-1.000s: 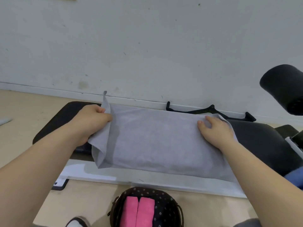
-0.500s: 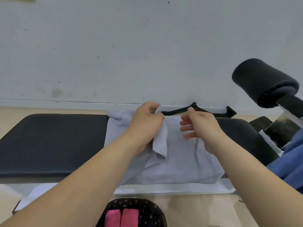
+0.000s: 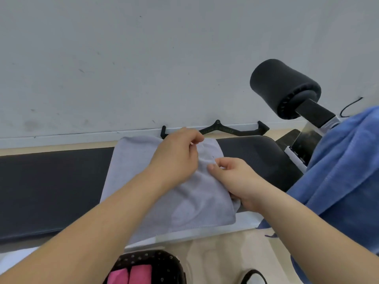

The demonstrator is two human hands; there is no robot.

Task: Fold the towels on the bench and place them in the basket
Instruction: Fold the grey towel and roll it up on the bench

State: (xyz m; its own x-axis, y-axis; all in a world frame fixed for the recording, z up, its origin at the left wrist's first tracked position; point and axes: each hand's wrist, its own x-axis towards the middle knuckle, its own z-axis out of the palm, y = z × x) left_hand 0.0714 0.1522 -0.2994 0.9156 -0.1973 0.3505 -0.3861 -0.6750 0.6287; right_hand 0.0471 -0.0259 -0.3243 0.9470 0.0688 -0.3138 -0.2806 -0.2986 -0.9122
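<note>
head view shows the grey towel [image 3: 133, 160] lying across the black bench [image 3: 51, 185], apparently folded over once. the left hand [image 3: 176, 154] pinches its far right corner between thumb and fingers, and the right hand [image 3: 235, 179] curls round the right edge nearer the person. the step in hand seems to be squaring this fold. next it likely needs another fold, edges matched, then a drop into the basket [image 3: 170, 263] below, beside the pink towels [image 3: 131, 275]. a blue towel [image 3: 338, 171] hangs at right.
</note>
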